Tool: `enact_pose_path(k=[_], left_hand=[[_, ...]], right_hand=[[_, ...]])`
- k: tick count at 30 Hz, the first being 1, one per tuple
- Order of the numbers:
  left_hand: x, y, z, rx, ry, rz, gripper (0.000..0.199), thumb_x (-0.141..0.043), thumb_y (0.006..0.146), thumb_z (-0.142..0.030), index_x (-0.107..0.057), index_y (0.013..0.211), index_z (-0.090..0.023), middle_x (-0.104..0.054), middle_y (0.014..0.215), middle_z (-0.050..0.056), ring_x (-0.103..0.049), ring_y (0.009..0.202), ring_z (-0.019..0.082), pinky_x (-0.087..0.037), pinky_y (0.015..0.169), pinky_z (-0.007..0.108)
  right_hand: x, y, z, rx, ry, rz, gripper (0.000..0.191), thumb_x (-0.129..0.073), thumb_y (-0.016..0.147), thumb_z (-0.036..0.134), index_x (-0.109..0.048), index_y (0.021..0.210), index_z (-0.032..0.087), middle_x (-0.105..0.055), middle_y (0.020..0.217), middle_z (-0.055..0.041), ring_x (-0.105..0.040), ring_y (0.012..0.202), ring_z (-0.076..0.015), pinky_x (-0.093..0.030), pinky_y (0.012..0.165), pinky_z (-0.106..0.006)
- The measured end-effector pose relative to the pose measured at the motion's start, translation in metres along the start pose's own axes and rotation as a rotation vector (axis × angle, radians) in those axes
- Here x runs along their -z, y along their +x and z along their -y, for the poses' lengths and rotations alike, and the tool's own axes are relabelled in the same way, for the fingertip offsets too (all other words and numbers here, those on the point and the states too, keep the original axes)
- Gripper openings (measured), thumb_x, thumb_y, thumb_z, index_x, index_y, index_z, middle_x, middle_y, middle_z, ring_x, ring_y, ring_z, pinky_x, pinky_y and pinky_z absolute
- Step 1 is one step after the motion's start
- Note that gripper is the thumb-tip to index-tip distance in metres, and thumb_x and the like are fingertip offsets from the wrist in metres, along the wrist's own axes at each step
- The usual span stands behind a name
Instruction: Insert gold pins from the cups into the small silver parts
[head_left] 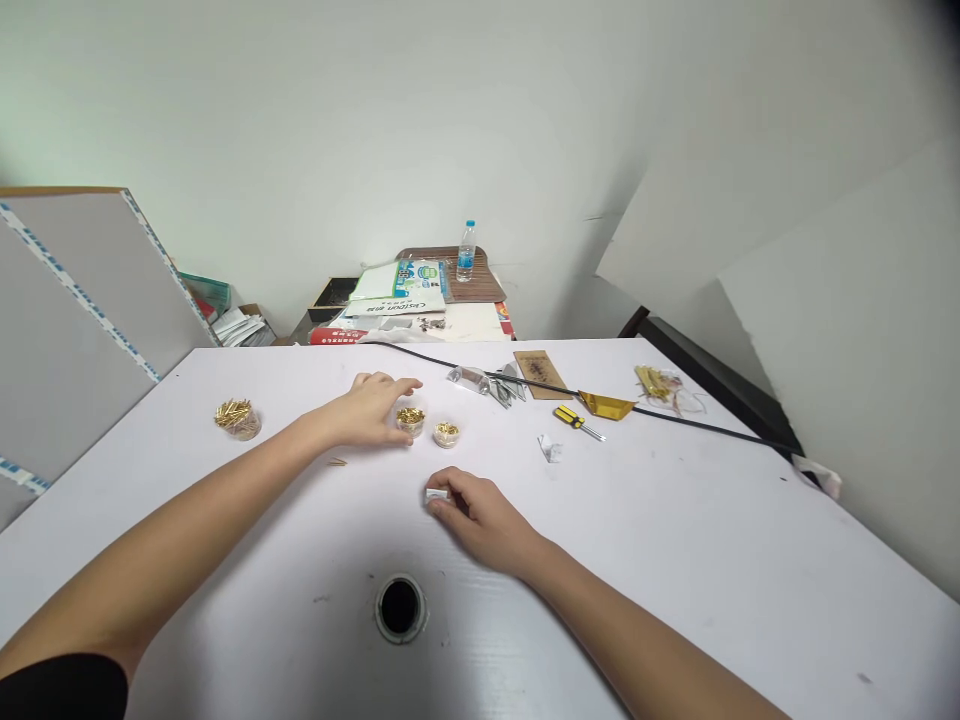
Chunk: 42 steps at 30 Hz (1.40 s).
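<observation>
My left hand [371, 410] reaches over the table with thumb and forefinger spread. It is beside a small clear cup [410, 430] of tiny gold-coloured metal parts; the thumb tip is at the cup's near side, and I cannot tell whether it touches. Just right of that cup stands a second, smaller cup [446, 436] with similar gold parts. My right hand [472, 510] rests nearer to me, its fingers closed on a small white piece [436, 495], partly hidden by them. Two thin gold pins [337, 462] lie below my left wrist.
At the left is a tub of long gold pins [238, 420]. A yellow-black screwdriver [579, 422], a crumpled white scrap [550, 449] and a brown card [541, 374] lie to the right. A black cable [694, 422] crosses the back. A round dark hole [400, 607] opens in the table near me.
</observation>
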<state>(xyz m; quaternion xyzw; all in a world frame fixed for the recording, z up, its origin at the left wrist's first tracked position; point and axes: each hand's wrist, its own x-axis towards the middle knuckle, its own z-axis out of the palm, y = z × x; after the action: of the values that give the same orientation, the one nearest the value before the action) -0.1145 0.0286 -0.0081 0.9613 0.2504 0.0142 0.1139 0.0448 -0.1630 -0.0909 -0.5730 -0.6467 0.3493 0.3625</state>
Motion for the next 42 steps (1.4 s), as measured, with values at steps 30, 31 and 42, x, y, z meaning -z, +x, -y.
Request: enact_pose_path(k=[30,31,42], left_hand=[[-0.015,-0.097,-0.039,-0.165,-0.108,-0.166,0.041,-0.076,0.081,-0.043,-0.064,0.113,-0.021,-0.065,0.123,0.008,-0.052,0.121,0.028,-0.044,0.104,0.043],[-0.013,-0.098,-0.041,-0.194,-0.057,-0.172,0.034,-0.074,0.083,-0.042,-0.066,0.108,-0.021,-0.067,0.117,0.007,-0.052,0.118,0.028,-0.043,0.102,0.043],[-0.015,-0.105,-0.063,-0.136,-0.002,0.013,0.043,-0.051,0.075,-0.007,-0.066,0.11,-0.025,-0.07,0.103,0.001,-0.051,0.108,0.026,-0.028,0.101,0.048]], right_hand=[[-0.004,0.005,-0.02,-0.07,0.493,-0.165,0.032,-0.058,0.094,0.05,-0.053,0.104,0.02,-0.062,0.081,-0.0019,-0.055,0.077,-0.0174,-0.041,0.071,-0.03],[-0.004,0.005,-0.02,-0.072,0.486,-0.165,0.031,-0.057,0.095,0.05,-0.054,0.103,0.02,-0.062,0.081,-0.0019,-0.055,0.077,-0.0173,-0.04,0.071,-0.029],[-0.002,0.003,-0.016,-0.087,0.34,-0.152,0.027,-0.056,0.093,0.045,-0.056,0.104,0.02,-0.064,0.078,-0.0019,-0.054,0.071,-0.0171,-0.04,0.065,-0.029]])
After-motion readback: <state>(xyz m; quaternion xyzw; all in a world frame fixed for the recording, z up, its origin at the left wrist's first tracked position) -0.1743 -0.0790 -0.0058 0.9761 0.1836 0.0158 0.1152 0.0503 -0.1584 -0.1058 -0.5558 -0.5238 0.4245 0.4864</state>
